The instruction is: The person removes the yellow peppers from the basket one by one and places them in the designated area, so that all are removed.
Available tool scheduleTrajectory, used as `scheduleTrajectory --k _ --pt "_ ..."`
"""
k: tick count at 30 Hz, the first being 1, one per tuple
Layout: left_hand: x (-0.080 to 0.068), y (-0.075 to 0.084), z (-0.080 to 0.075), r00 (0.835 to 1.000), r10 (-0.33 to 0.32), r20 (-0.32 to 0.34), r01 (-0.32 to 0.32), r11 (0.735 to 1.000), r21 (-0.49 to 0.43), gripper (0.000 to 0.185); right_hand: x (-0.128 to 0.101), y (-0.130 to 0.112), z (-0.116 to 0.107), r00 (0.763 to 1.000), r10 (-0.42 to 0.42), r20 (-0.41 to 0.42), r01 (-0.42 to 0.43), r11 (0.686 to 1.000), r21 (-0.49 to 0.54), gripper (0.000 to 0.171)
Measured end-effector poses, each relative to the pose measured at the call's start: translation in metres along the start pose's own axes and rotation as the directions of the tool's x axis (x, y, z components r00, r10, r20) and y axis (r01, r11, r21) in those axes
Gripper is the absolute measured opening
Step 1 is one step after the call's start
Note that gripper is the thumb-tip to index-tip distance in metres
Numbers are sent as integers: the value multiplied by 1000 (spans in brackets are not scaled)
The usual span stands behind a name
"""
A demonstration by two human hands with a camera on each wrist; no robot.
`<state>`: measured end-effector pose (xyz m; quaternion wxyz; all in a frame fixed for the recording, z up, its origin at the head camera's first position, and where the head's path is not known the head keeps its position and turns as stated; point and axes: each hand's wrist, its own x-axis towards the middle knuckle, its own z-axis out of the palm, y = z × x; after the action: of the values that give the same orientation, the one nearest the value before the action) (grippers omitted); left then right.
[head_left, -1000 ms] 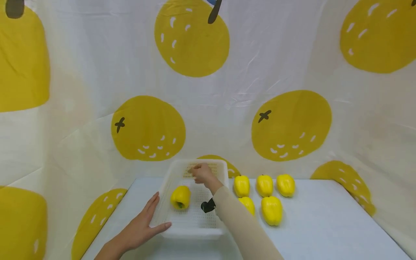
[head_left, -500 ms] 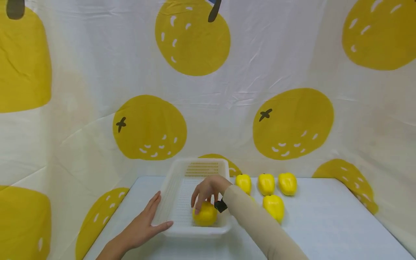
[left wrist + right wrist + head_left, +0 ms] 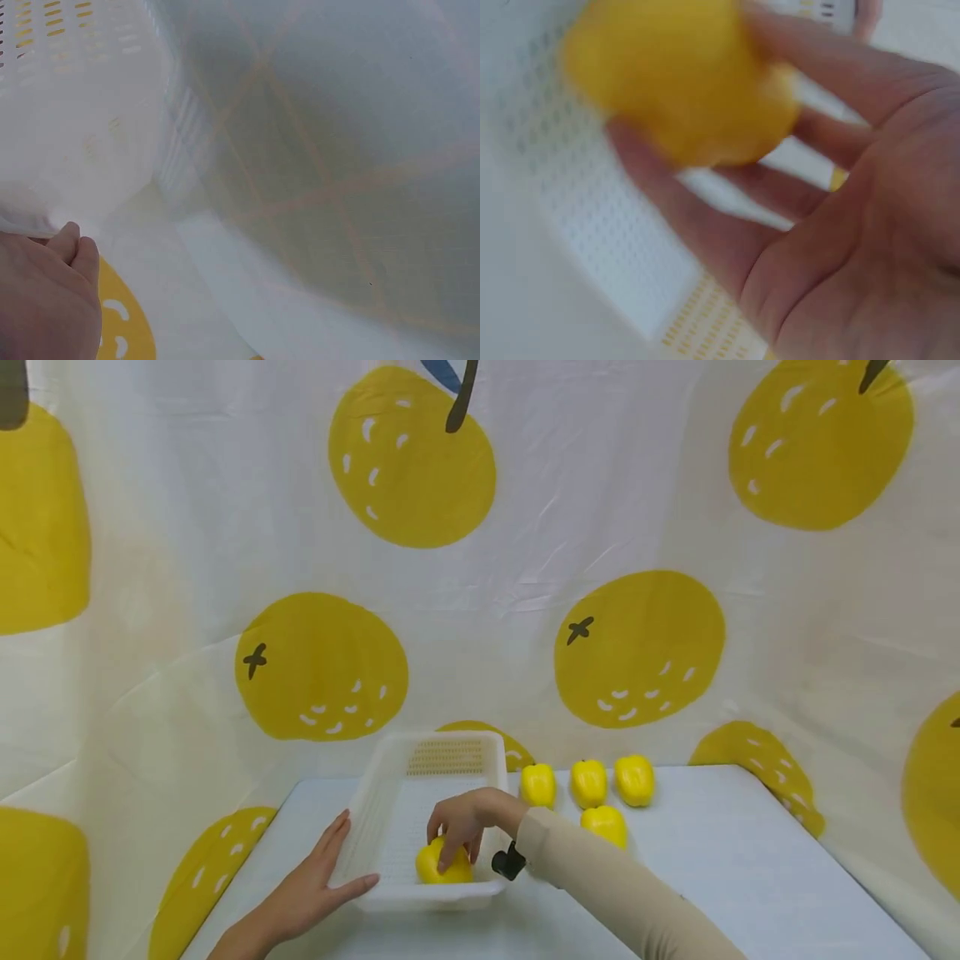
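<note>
draped behind the pale table point(image 3: 720, 860) is a white cloth printed with big yellow oranges point(image 3: 637, 647), which wraps round the sides too. near the table's front left stands a white perforated basket point(image 3: 420, 760), and inside it, at the near end by the front wall, lies a yellow pepper point(image 3: 442, 866). the right hand point(image 3: 461, 822) reaches down into the basket from the right with its fingers curled over the top of that pepper; in the right wrist view the pepper point(image 3: 679, 79) sits against the fingers point(image 3: 705, 225), blurred, so it reads as a loose cupping hold, though how firmly it is pressed i cannot tell. the left hand point(image 3: 318, 881) lies with straight fingers along the basket's left outer wall, thumb at the near corner, holding nothing; the left wrist view shows only the basket's rounded corner point(image 3: 97, 127) and the heel of that hand point(image 3: 45, 300). four more yellow peppers point(image 3: 588, 782) stand on the table just right of the basket, three in a row and one in front. judging by its smooth, glossy skin, the pepper is probably light, fairly stiff and a little slippery, so a hold spread wide over its shoulders, fingers on opposite sides, looks safer than a pinch at the stem.
</note>
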<state>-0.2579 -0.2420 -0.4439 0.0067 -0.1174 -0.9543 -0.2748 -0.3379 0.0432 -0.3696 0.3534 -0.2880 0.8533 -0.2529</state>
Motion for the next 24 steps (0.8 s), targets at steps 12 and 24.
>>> scheduleTrajectory --k 12,24 --pt "2 -2 1 1000 -11 27 10 1000 12 111 -66 18 -27 939 -157 -306 245 931 272 44" --pt "4 -4 1 1000 -3 12 3 1000 10 114 -187 137 -41 818 23 -575 129 966 222 46"
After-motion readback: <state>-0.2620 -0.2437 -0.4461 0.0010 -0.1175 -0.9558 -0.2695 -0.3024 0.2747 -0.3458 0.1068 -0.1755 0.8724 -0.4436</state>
